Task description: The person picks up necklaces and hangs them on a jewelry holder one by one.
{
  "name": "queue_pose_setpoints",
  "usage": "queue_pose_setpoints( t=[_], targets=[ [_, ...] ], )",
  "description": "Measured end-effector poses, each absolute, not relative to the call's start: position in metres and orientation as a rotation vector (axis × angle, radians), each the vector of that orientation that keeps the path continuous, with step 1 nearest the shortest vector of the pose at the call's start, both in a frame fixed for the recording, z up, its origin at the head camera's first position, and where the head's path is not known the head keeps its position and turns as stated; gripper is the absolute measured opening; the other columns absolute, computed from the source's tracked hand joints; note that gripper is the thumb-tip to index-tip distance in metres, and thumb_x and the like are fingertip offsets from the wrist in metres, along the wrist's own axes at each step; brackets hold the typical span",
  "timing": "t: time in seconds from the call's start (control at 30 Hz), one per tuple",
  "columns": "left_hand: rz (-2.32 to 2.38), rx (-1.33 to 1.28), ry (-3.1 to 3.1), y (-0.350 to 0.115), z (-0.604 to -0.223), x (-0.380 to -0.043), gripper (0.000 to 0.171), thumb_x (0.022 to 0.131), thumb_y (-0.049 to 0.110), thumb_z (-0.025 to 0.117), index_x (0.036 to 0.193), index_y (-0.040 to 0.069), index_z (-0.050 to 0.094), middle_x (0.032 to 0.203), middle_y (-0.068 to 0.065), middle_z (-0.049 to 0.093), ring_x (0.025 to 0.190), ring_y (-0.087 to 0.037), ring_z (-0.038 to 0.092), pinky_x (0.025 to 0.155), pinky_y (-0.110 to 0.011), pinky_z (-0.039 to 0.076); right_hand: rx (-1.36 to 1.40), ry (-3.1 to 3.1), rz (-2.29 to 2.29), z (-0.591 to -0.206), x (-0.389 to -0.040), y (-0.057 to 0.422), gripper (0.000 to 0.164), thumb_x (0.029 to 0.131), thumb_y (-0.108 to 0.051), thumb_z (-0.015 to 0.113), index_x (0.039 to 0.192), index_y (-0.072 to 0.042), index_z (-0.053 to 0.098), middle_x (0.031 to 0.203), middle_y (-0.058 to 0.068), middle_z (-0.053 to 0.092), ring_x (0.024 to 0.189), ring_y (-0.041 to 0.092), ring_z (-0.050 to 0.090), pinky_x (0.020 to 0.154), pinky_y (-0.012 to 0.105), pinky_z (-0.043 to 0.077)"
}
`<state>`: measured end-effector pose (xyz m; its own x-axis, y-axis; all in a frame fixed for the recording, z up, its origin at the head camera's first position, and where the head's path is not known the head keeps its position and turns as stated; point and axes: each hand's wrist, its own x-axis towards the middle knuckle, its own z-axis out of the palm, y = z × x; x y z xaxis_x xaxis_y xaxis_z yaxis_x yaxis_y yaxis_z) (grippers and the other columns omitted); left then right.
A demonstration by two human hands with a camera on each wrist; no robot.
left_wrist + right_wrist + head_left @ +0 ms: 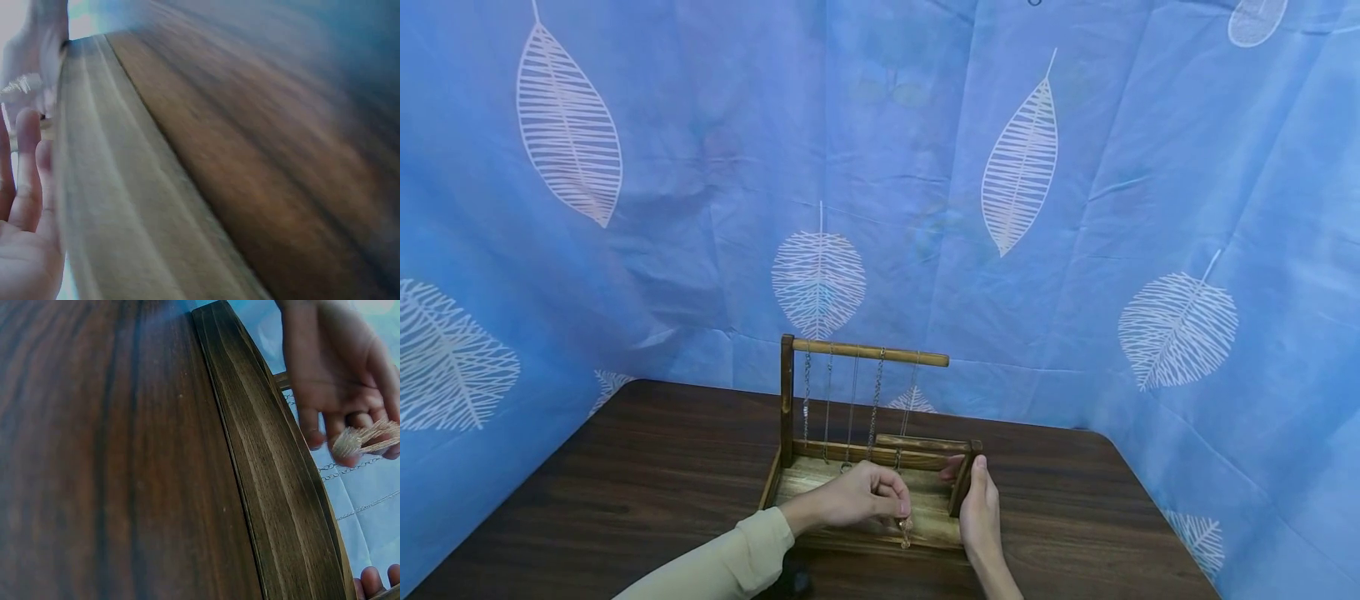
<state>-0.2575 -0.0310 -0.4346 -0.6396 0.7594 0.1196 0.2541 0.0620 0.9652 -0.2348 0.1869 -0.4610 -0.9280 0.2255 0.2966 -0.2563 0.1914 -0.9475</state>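
My left hand (pixel 867 493) pinches a small rose-gold piece of jewelry (pixel 906 533) between thumb and fingertips. It dangles over the front edge of a wooden jewelry stand (pixel 787 400). In the right wrist view the jewelry (pixel 365 439) is a blurred, glittering strand hanging from the left hand (pixel 337 369). At the stand's right end, my right hand (pixel 982 512) grips the short upright post (pixel 964 485), thumb outside and fingertips showing on the inner side. Several silver chains (pixel 876 396) hang from the long upper bar (pixel 868 351), behind my left hand.
A lower, shorter bar (pixel 925 442) joins the right post. The stand's shallow tray (pixel 928 500) has a low wooden rim. It all stands on a dark brown table (pixel 685 467). Behind hangs a blue curtain (pixel 895 167) printed with white leaves.
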Motion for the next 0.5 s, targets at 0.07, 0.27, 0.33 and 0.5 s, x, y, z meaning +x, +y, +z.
queue_pose_setpoints(
  t=[0.07,0.27,0.33,0.5],
  targets=[
    [1.629,1.019,1.871,-0.03,-0.431,-0.256,0.018,0.101,0.012,0.063,0.104,-0.005,0.068,0.09,-0.009,0.074,0.091,-0.043,0.069,0.082,-0.052,0.058,0.03,-2.105,1.785,-0.461,-0.235,0.187,0.065,0.112,-0.041,0.015,0.122,0.007,0.058,0.103,0.021,0.063,0.099,0.036,0.061,0.086,0.041,0.05],
    [1.698,1.009,1.77,-0.028,-0.421,-0.251,0.02,0.102,0.011,0.06,0.107,-0.007,0.066,0.089,-0.012,0.074,0.085,-0.017,0.071,0.089,-0.058,0.054,0.021,-2.107,1.785,-0.462,-0.235,0.187,0.065,0.112,-0.041,0.014,0.121,0.007,0.058,0.103,0.02,0.063,0.099,0.035,0.061,0.085,0.04,0.05],
    [1.724,0.996,1.772,-0.028,-0.417,-0.249,0.017,0.101,0.011,0.061,0.106,-0.004,0.067,0.089,-0.012,0.074,0.083,-0.015,0.07,0.089,-0.06,0.052,0.015,-2.108,1.78,-0.462,-0.236,0.187,0.065,0.112,-0.041,0.014,0.121,0.006,0.058,0.102,0.02,0.064,0.098,0.034,0.061,0.084,0.039,0.05],
    [1.789,0.966,1.798,-0.026,-0.406,-0.246,0.016,0.1,0.012,0.064,0.105,-0.002,0.069,0.091,-0.013,0.074,0.083,-0.016,0.07,0.088,-0.062,0.052,0.016,-2.105,1.776,-0.463,-0.237,0.187,0.068,0.111,-0.043,0.014,0.121,0.007,0.058,0.101,0.02,0.064,0.096,0.032,0.062,0.083,0.039,0.051]
  ],
)
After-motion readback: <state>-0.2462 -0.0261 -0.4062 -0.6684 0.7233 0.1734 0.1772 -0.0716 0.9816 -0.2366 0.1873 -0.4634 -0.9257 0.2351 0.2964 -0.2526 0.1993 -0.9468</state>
